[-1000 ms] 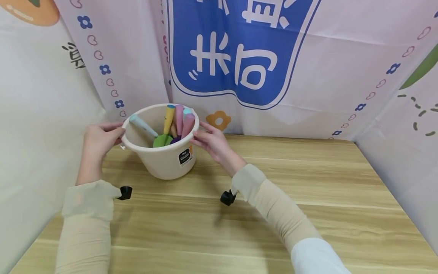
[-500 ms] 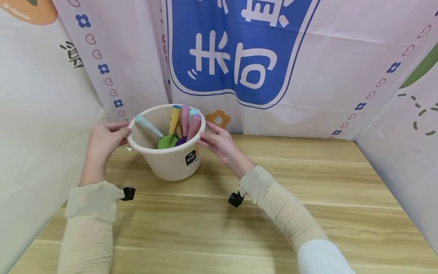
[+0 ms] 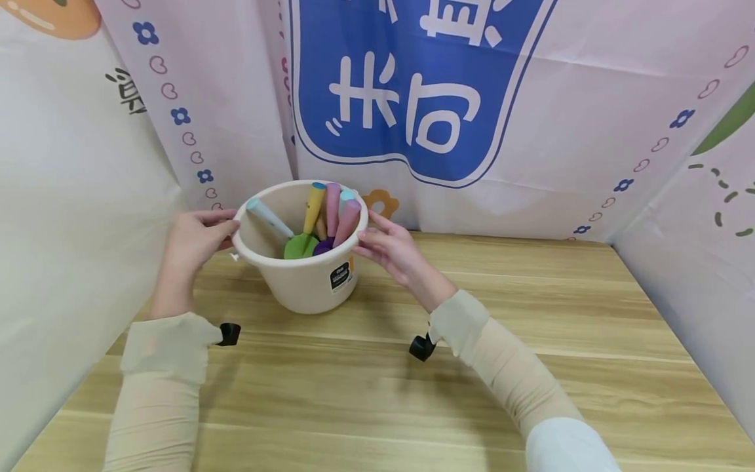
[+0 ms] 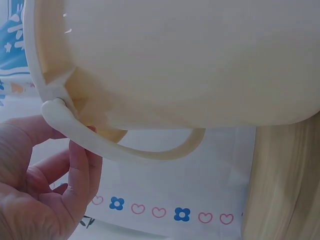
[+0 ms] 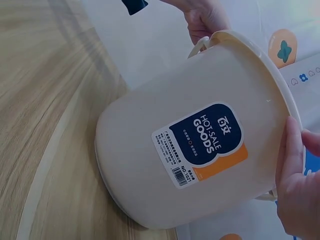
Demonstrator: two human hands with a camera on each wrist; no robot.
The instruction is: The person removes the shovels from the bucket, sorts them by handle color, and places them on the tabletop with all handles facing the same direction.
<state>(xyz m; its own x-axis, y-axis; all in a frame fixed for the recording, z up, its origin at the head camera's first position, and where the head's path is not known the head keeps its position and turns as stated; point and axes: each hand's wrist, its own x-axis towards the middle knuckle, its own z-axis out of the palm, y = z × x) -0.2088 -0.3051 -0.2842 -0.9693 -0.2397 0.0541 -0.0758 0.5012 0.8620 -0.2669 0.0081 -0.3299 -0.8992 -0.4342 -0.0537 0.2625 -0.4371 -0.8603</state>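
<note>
A cream plastic bucket point(image 3: 301, 285) stands on the wooden table near its back left corner. My left hand point(image 3: 194, 242) pinches the rim on the left, thumb on top. In the left wrist view, those fingers are beside the bucket's hanging handle point(image 4: 125, 149). On the right, my right hand point(image 3: 398, 252) holds the rim between thumb and fingers. Inside lean several garden tools: a green trowel point(image 3: 301, 246) with a yellow handle, a light blue handle point(image 3: 270, 217), and pink handles point(image 3: 348, 219) by a purple tool head. Their lower ends are hidden.
Printed white cloth point(image 3: 548, 144) hangs behind the table, and white cloth also walls both sides. The wooden tabletop point(image 3: 531, 295) stretches right and forward of the bucket. Black wrist cameras point(image 3: 421, 347) jut out below both cuffs. A label point(image 5: 202, 142) is on the bucket's side.
The bucket has shifted a little to the right, with both hands still on its rim. The tools inside have moved along with it.
</note>
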